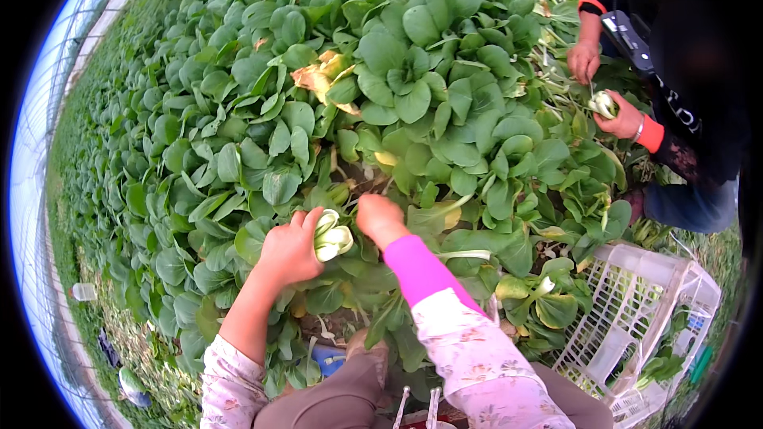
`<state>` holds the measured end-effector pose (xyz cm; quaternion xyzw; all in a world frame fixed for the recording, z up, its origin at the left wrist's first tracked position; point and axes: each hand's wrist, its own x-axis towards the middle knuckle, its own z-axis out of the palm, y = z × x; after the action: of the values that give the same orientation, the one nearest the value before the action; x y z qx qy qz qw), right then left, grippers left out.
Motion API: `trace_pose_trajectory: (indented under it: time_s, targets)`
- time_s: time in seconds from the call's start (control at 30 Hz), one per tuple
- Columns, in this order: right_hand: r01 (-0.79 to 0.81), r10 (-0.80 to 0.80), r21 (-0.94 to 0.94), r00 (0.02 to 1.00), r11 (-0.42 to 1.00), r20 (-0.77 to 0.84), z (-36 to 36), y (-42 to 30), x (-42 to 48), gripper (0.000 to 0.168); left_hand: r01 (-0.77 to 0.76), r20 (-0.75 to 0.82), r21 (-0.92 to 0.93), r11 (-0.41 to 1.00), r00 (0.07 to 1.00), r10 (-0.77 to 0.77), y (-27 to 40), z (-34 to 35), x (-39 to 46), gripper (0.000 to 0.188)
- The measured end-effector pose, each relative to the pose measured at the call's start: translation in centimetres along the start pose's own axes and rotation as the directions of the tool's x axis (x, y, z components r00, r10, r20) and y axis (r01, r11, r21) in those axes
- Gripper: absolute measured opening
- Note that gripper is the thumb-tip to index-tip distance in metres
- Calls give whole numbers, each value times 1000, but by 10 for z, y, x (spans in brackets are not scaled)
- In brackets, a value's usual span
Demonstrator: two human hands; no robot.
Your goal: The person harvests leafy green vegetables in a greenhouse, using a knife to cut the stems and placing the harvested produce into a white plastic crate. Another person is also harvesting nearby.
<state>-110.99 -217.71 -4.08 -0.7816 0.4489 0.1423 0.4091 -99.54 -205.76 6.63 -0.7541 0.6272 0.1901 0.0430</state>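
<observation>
My left hand (293,248) is closed around a head of pak choi (331,237), its pale cut base towards my right hand. Beside it, a short way to the right, my right hand (378,214) is curled into a fist; whether it holds a tool is hidden by the fingers and blur. Both hands are low over the dense pak choi bed (408,80). Bare soil and plant stubs show just beyond the right hand. A loose leaf with a white stalk (468,254) lies to the right of my sleeve.
At the right, a co-worker (685,89) holds a pak choi head and a thin tool. A white plastic crate (626,316) with greens in it stands at the lower right. Yellowed leaves (322,78) lie among the plants. A plastic container (84,292) is at the far left.
</observation>
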Motion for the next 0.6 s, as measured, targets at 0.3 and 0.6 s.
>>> trace_pose_trajectory:
  time_s: [0.3, 0.6]
  targets:
    - [60, -112, -319, 983, 946, -148, 16, 31, -46, 32, -180, -273, 49, 982, 944, 187, 8, -2, -25, 73]
    - [25, 147, 306, 838, 952, -525, 0, 74, -117, 35, -400, -440, 124, 908, 798, 412, 25, -21, -87, 68]
